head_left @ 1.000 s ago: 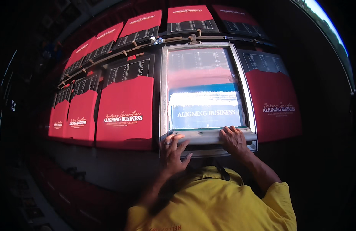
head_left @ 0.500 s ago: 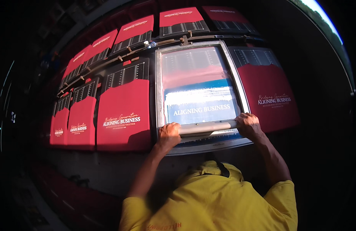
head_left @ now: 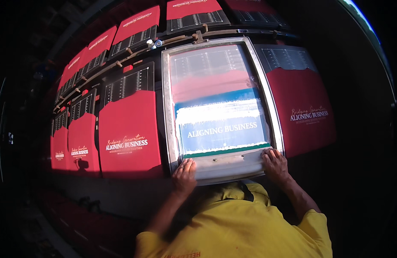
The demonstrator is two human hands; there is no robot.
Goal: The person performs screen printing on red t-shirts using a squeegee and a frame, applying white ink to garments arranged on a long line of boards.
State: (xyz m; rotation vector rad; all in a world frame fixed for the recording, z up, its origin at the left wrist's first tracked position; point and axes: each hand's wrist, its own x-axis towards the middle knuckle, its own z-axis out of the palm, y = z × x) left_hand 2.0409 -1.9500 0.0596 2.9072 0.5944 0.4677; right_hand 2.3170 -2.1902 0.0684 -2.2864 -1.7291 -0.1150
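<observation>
- The left hand (head_left: 184, 176) is curled over the left end of the squeegee (head_left: 226, 165); its thumb is hidden.
- The right hand (head_left: 276, 166) grasps the right end.
- The squeegee lies across the near end of the frame (head_left: 169, 107).
- White ink (head_left: 220, 111) makes a band beyond it.
- Red cloths (head_left: 129, 124) lie on both sides.

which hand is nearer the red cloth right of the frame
Right. The right hand holds the squeegee near the lower left of the red cloth; the left hand holds the squeegee's opposite end, farther away.
</observation>
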